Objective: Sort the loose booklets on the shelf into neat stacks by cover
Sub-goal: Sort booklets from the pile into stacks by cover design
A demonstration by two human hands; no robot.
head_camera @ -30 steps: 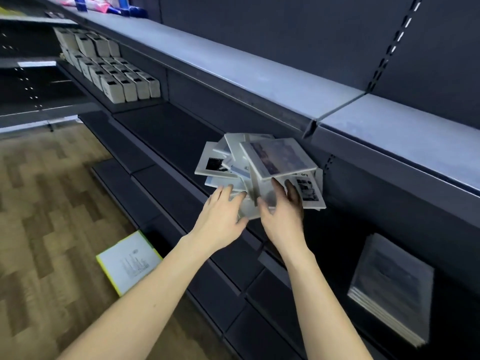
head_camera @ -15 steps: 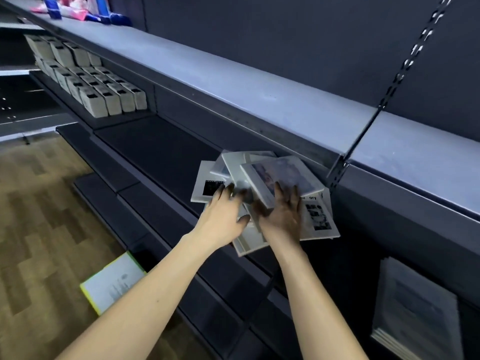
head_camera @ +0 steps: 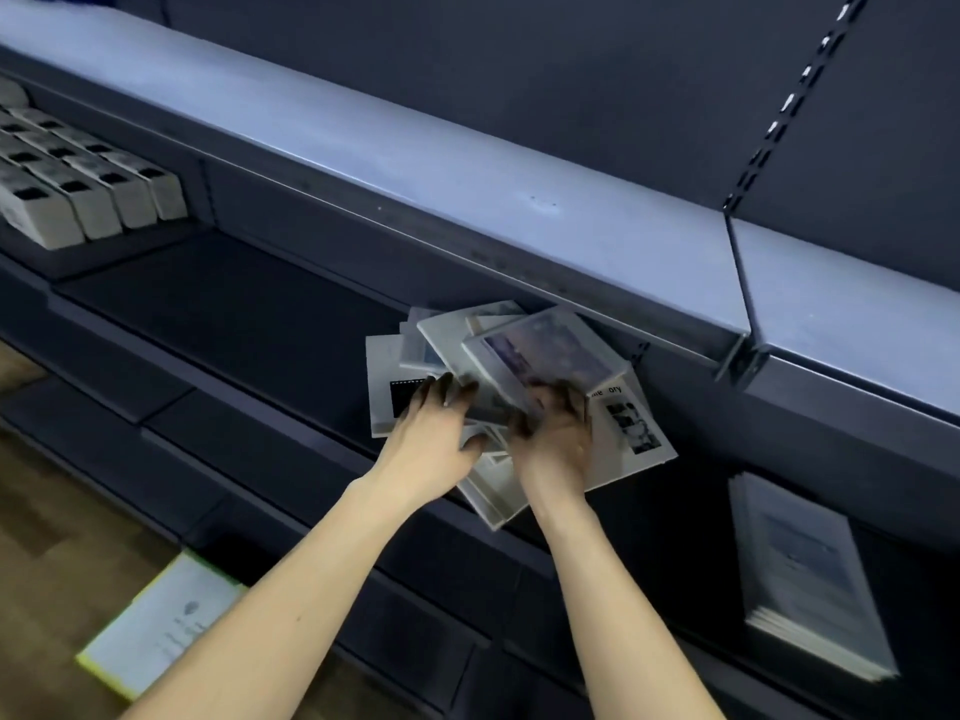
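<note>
Palms-down, both hands [head_camera: 498,439] press the booklet pile [head_camera: 519,387].

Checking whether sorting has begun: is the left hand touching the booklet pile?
Touching. The head view shows the left hand with its fingers lying flat on the booklet pile, no gap visible.

Loose booklets [head_camera: 498,376] lie overlapped on the shelf [head_camera: 249,304], boxes [head_camera: 88,189] far left, a neat stack [head_camera: 805,569] right.
</note>
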